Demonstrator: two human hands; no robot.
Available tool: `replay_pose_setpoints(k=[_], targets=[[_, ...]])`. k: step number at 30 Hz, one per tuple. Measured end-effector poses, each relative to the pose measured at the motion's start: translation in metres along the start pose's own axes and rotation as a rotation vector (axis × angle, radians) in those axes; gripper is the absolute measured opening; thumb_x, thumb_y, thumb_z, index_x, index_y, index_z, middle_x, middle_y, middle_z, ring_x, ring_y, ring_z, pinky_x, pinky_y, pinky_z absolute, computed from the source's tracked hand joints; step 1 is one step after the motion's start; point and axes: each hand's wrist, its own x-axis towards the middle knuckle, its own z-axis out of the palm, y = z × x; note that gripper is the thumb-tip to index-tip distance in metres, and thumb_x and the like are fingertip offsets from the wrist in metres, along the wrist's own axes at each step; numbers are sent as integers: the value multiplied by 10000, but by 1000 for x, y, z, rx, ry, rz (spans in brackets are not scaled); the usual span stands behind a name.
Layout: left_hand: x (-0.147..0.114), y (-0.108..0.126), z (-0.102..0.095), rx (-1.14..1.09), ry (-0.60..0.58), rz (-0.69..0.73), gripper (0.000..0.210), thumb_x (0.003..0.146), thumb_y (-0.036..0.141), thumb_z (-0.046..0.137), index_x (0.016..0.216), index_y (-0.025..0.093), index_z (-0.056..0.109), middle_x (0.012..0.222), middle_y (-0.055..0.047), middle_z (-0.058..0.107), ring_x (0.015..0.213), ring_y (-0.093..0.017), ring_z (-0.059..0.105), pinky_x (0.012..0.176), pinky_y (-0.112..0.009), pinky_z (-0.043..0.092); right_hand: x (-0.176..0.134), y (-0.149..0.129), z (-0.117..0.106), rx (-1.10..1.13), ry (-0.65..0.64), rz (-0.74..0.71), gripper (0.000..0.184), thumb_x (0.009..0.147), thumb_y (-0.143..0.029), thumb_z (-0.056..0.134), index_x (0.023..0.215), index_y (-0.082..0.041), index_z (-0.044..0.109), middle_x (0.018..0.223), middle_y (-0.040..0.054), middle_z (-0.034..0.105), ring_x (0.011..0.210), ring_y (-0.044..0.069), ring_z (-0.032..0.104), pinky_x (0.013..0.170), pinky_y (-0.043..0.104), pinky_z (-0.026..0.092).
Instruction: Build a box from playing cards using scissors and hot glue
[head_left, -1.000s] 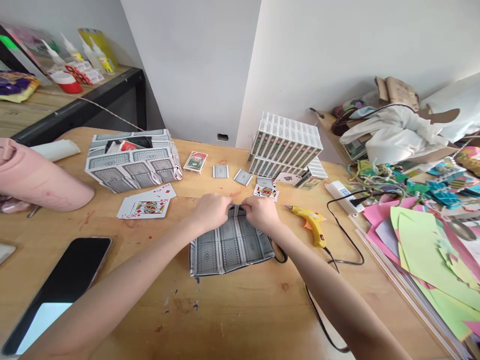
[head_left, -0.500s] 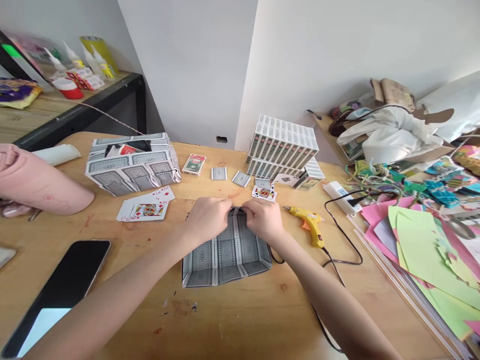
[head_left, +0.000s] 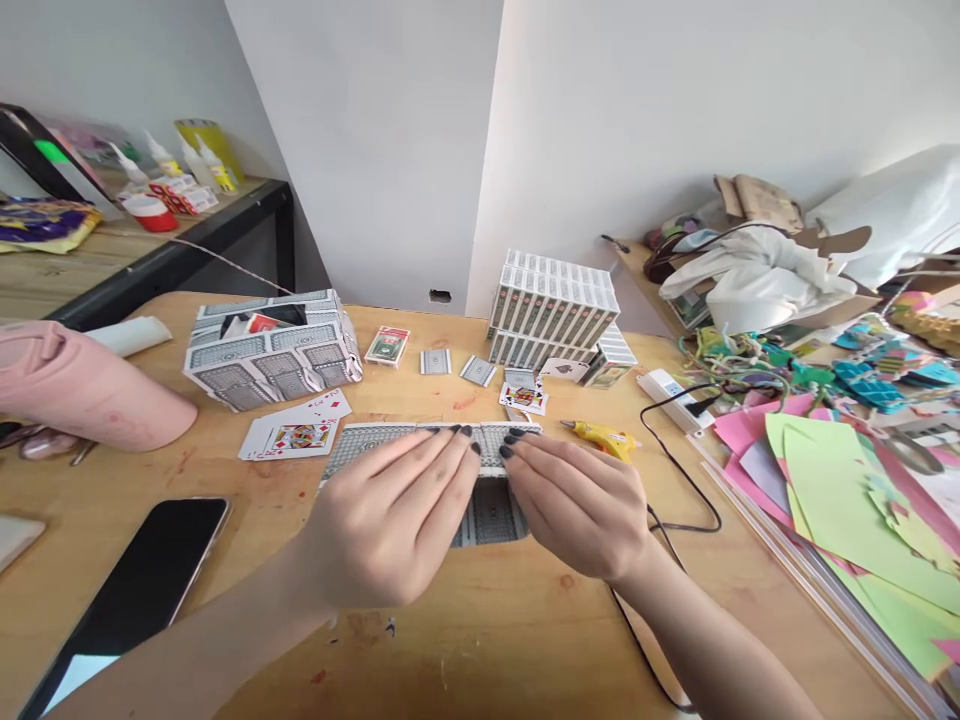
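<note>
An open box made of grey-backed playing cards (head_left: 491,518) is between my hands at the middle of the table. My left hand (head_left: 401,515) is closed on its upper edge from the left, fingers together on top and thumb hidden. From the right, my right hand (head_left: 581,500) pinches the same edge, its fingertips close to those of the left. Much of the box is hidden behind both hands. A yellow glue gun (head_left: 604,438) lies just beyond my right hand. Face-up playing cards (head_left: 296,437) lie beyond my left hand.
A larger card-covered box (head_left: 274,360) stands at back left, near a pink rolled item (head_left: 97,400). Stacked card packs (head_left: 551,310) stand at the back. A phone (head_left: 142,580) lies left; a power strip (head_left: 667,395), black cord and coloured paper (head_left: 847,500) are right.
The box has tipped so its upper edge comes toward me and its inside is mostly hidden. Both hands have moved nearer, with fingers now over the edge.
</note>
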Motion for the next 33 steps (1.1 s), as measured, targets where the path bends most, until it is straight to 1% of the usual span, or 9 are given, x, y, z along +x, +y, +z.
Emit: replay_pose_setpoints(k=[4,7,9,12,14,18,22,26,33], targets=[[-1,2,2,-15,8,44,192,814,70,564,968,-2,654,955,-176,729,885,-262,700,784,-378,588,-7,-1,-2,42,-11,-3,123,800,-58,582,852,-125,670,810,72,731,827,190,700,716,290,596],[9,0,2,-72,-15,-35,169,814,42,527,905,34,669,893,-133,744,817,-230,709,730,-350,591,-3,1,-1,94,-58,109,124,804,-50,579,844,-129,666,781,62,728,762,162,694,698,267,582],[16,-3,1,-142,-96,-152,220,819,19,474,860,82,681,822,-81,746,755,-197,707,683,-319,582,1,4,2,172,-113,219,130,832,-74,559,827,-148,666,757,46,725,701,138,681,657,249,564],[22,-9,5,-279,-307,-365,294,844,49,430,860,160,702,757,-26,733,688,-160,690,622,-272,545,5,13,7,280,-188,359,150,852,-125,553,781,-166,678,719,32,717,646,125,662,608,231,529],[21,-14,12,-367,-433,-483,302,857,91,437,883,205,715,743,-6,730,661,-147,677,597,-252,515,6,19,12,328,-243,441,152,838,-137,571,748,-167,690,679,24,706,612,119,647,584,221,502],[16,-23,33,-474,-568,-646,285,861,161,456,851,231,732,749,-12,738,676,-162,672,597,-261,478,5,32,26,431,-414,634,145,779,-96,602,719,-177,707,690,7,717,635,117,649,619,220,483],[8,-28,55,-492,-679,-749,279,843,173,467,828,223,741,782,-30,749,712,-193,675,596,-283,454,2,43,43,472,-577,785,148,740,-86,619,669,-178,711,678,4,720,635,124,640,641,235,475],[-3,-31,72,-551,-724,-794,288,842,175,461,872,211,746,851,-43,755,754,-195,678,642,-291,456,-2,49,60,490,-647,847,137,726,-104,636,639,-172,717,648,7,716,602,121,624,623,235,468],[-17,-31,88,-537,-765,-829,270,839,193,482,855,218,751,832,-62,753,714,-197,668,623,-285,438,-20,51,85,485,-621,853,136,733,-99,622,706,-166,737,710,20,740,644,125,657,633,221,485]])
